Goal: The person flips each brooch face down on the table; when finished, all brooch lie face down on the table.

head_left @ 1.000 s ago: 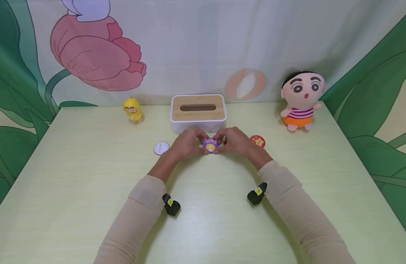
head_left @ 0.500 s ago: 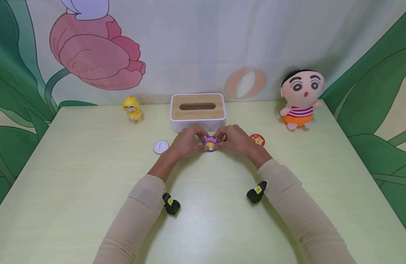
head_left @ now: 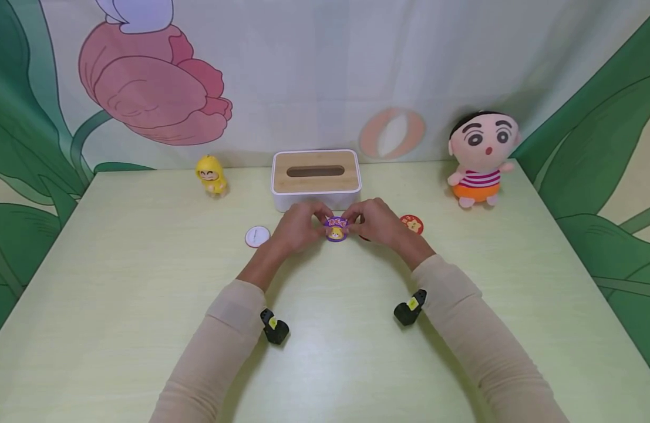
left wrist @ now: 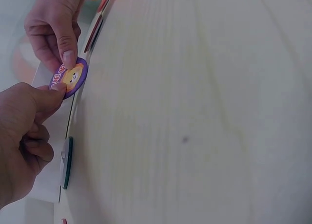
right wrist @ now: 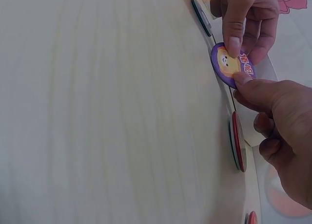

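Observation:
Both hands pinch one round purple button badge (head_left: 336,229) with a yellow bear face and lettering. My left hand (head_left: 302,228) grips its left edge and my right hand (head_left: 376,223) its right edge. In the left wrist view, the thumbs lie on the face of the badge (left wrist: 72,79); the other fingers are partly hidden behind it. The right wrist view shows the same badge (right wrist: 229,65) tilted between the thumbs. Whether it touches the table is unclear. Left of my left hand lies a white-backed badge (head_left: 258,236), its pin side up.
A white tissue box (head_left: 316,201) with a wooden lid stands just behind the hands. A red badge (head_left: 411,224) lies beside my right wrist; another red-edged badge (right wrist: 238,141) is mostly hidden under that hand. A yellow figurine (head_left: 212,176) and plush doll (head_left: 480,161) stand farther back.
The purple badge has shifted very slightly toward the box and its tilt has changed a little, with both hands still pinching it. The other things stay put.

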The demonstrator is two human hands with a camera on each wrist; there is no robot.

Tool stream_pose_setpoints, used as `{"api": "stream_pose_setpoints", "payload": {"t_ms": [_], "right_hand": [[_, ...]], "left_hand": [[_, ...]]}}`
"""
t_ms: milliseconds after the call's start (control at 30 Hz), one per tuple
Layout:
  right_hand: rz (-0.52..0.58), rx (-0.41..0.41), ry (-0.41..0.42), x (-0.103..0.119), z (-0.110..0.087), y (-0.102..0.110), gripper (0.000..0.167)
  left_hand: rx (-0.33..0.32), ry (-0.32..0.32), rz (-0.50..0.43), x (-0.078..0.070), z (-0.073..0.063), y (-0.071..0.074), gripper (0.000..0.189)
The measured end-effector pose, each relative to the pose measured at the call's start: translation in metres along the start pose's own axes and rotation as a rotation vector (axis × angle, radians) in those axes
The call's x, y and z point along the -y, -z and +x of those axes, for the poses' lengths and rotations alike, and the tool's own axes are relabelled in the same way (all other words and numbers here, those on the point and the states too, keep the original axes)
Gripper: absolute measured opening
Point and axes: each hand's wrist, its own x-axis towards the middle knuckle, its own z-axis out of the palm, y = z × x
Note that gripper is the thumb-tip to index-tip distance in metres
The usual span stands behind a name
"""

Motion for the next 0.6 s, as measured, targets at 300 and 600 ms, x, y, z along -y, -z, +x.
{"api": "stream_pose_setpoints", "payload": {"t_ms": [300,600], "right_hand": [[0.01,-0.008,0.005,0.0012,-0.0006,0.0009,0.014],[-0.107,-0.105,0.083,0.0006,-0.0023,0.0005,0.011]], "left_hand": [[-0.027,-0.001,0.001,0.0013,-0.0007,0.0032,0.021],[-0.043,0.018,-0.075,0.0055,-0.001,0.0037,0.02]]}}
